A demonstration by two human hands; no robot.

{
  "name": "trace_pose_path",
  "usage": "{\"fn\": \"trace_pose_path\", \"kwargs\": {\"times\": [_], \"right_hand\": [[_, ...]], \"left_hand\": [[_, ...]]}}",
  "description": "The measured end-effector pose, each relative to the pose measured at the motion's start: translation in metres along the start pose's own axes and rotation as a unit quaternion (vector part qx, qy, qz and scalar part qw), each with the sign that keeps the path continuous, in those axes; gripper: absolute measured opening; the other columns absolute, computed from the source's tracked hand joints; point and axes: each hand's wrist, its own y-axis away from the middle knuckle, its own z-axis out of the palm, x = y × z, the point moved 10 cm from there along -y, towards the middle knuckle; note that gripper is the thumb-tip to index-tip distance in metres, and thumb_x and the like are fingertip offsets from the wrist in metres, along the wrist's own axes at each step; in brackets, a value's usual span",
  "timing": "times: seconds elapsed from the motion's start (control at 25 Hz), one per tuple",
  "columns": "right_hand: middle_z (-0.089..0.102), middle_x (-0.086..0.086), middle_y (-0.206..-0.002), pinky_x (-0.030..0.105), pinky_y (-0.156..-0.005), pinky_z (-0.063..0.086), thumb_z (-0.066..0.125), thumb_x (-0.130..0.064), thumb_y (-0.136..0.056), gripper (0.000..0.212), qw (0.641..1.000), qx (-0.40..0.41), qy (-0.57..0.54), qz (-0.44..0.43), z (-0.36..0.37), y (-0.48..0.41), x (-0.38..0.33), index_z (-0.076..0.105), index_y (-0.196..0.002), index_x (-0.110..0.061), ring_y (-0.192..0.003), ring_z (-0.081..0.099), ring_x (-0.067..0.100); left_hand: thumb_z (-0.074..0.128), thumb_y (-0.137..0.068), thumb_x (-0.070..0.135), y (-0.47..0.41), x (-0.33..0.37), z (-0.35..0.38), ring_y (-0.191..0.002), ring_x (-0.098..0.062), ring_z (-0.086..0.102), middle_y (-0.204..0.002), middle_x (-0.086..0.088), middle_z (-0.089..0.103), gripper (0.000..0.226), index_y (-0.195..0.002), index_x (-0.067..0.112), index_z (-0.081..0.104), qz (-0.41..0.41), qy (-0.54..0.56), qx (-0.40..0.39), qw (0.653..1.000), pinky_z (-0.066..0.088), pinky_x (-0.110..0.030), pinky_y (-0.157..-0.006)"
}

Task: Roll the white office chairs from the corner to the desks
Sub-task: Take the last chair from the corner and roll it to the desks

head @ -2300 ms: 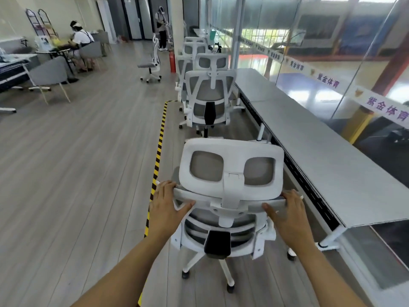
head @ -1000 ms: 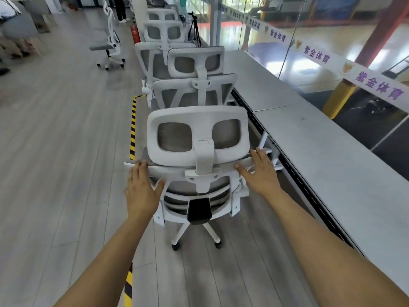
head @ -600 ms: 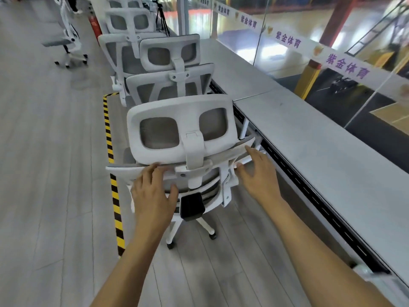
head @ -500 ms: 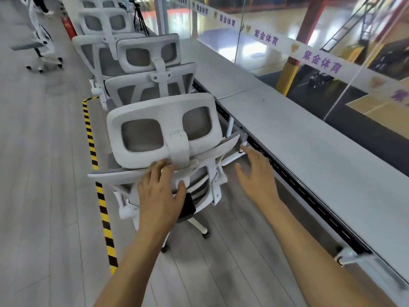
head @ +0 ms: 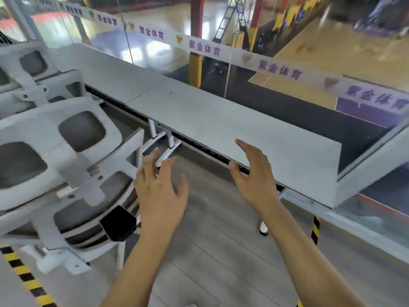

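White chair (head: 66, 158) stands just beside desk (head: 221, 116), its back toward you. Your left hand (head: 159, 196) and right hand (head: 254, 180) hover near desk edge, fingers spread, holding nothing. Parking looks done. Next: head to corner, grip another chair's backrest.

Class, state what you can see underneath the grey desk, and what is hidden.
Under the desk, white desk legs stand on the wooden floor. Its top covers everything farther beneath.

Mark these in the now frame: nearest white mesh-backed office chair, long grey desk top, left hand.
Nearest white mesh-backed office chair (head: 66, 156): head view, white centre bracket of the headrest.
Long grey desk top (head: 221, 120): head view, bare top surface.
Left hand (head: 161, 193): head view, back of the hand.
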Motion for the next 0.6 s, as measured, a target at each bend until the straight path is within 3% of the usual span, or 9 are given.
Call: {"fn": "trace_pose_path", "kwargs": {"times": [0.32, 0.6], "right_hand": [[0.046, -0.018, -0.146, 0.039, -0.116, 0.035, 0.056, -0.037, -0.1, 0.05, 0.983, 0.163, 0.019, 0.082, -0.22, 0.134, 0.119, 0.042, -0.149, -0.038, -0.137, 0.037, 0.006], [0.049, -0.02, -0.137, 0.042, -0.113, 0.039, 0.059, -0.035, -0.099, 0.041, 0.93, 0.312, 0.048, 0.187, -0.432, 0.332, 0.247, 0.05, -0.139, -0.037, -0.127, 0.04, 0.001]], "left_hand": [[0.065, -0.09, 0.024, 0.094, 0.235, 0.102, -0.133, -0.027, 0.043, -0.15, 0.002, 0.043, 0.039, -0.128, 0.023, 0.057, 0.197, 0.089, -0.115, 0.97, 0.034, -0.046, -0.108], [0.061, -0.094, 0.028, 0.283, 0.478, 0.188, -0.138, -0.017, 0.032, -0.153, 0.008, 0.037, 0.041, -0.134, 0.027, 0.053, 0.347, 0.157, -0.232, 0.895, 0.025, -0.036, -0.114]]}}
